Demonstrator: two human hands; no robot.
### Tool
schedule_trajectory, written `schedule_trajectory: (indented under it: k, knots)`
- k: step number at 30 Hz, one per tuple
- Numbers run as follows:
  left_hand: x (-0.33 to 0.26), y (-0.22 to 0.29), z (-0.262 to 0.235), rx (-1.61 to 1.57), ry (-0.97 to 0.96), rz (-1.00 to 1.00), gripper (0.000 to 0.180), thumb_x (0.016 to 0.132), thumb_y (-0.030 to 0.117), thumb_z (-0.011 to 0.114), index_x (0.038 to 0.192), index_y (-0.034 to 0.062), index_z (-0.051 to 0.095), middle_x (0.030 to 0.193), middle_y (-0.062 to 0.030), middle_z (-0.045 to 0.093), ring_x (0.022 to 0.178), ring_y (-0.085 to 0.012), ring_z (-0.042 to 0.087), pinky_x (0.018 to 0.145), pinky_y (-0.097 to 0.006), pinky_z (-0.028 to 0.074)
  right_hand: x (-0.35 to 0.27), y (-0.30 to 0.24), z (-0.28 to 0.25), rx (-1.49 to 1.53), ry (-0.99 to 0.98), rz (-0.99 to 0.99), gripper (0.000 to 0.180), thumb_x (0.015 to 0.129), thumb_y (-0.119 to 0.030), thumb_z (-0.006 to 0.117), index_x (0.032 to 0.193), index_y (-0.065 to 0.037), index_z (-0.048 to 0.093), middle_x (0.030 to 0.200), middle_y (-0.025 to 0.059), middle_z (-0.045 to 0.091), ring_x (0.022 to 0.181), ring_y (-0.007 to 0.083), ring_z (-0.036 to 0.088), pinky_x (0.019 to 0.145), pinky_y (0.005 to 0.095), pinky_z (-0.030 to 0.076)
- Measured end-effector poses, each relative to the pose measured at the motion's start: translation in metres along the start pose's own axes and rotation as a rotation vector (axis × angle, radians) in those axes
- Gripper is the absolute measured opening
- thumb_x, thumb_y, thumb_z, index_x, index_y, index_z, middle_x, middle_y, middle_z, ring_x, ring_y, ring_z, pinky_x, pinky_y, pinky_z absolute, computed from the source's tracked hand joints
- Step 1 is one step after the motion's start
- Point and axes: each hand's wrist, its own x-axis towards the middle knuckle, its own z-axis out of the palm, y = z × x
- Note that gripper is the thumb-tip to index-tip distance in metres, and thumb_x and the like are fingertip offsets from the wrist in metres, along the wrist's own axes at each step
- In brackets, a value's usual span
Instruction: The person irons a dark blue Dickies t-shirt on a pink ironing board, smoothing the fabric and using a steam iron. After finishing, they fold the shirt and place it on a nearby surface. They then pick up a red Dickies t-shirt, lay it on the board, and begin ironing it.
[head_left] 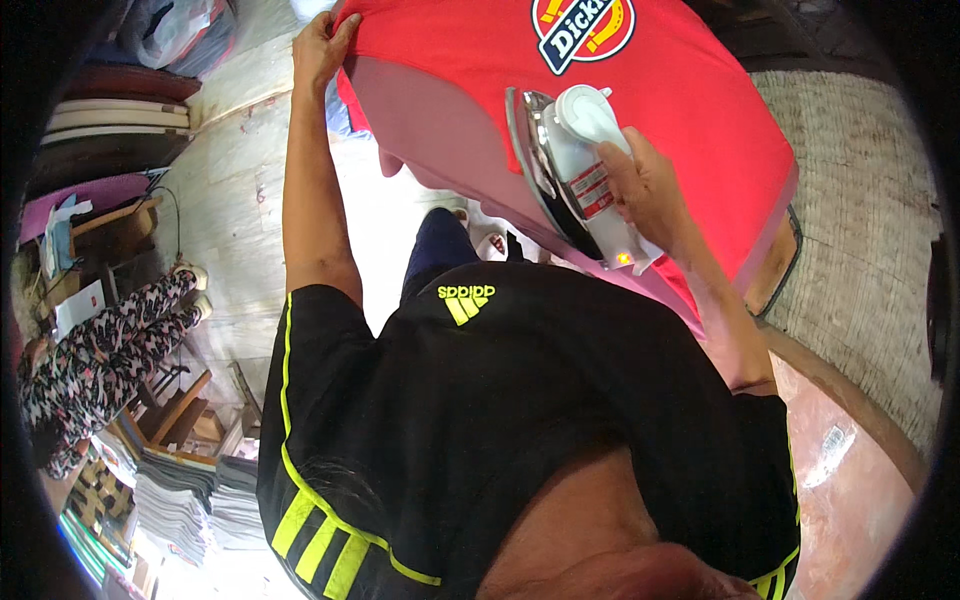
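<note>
A red garment [690, 130] with a round printed emblem is spread over a mauve-covered ironing board [430, 125]. At the far left corner, my left hand [322, 52] pinches the garment's edge, with its arm stretched out. My right hand [648, 190] is closed round the handle of a white-and-grey clothes iron [570, 170] at the near edge of the board. The iron is tilted, its shiny metal soleplate showing toward the left. An orange light glows at its heel. Whether it touches the cloth, I cannot tell.
On the left, a person in patterned trousers [110, 350] sits near wooden frames. Folded grey cloth stacks [175, 500] lie at the lower left. Boards [120, 120] and a plastic bag [175, 35] stand at the upper left. A pale wooden surface [850, 220] is on the right.
</note>
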Motion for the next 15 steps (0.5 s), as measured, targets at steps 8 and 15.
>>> schedule_trajectory:
  k: [8,15]
  knots:
    - [0.011,-0.007,0.001,-0.347,-0.085,-0.112,0.033,0.090,0.032,0.070,0.084,-0.0004,0.066,0.069,-0.0018,0.058,0.064,-0.0083,0.050,0.058,-0.025,0.041,0.009,-0.021,0.039,0.055,0.053,-0.042,0.038,0.098,-0.037,0.053,0.103,0.001,0.051,0.081,0.0287,0.062,0.079,0.0430,0.067,0.064,0.0482,0.049]
    - [0.008,-0.019,0.005,-0.499,-0.073,-0.099,0.028,0.087,0.028,0.075,0.085,0.0008,0.069,0.064,0.0041,0.055,0.059,-0.0050,0.044,0.053,-0.023,0.037,0.085,-0.059,0.049,0.001,-0.074,-0.127,0.043,0.099,-0.038,0.053,0.111,0.003,0.052,0.083,0.0272,0.064,0.081,0.0405,0.069,0.067,0.0443,0.051]
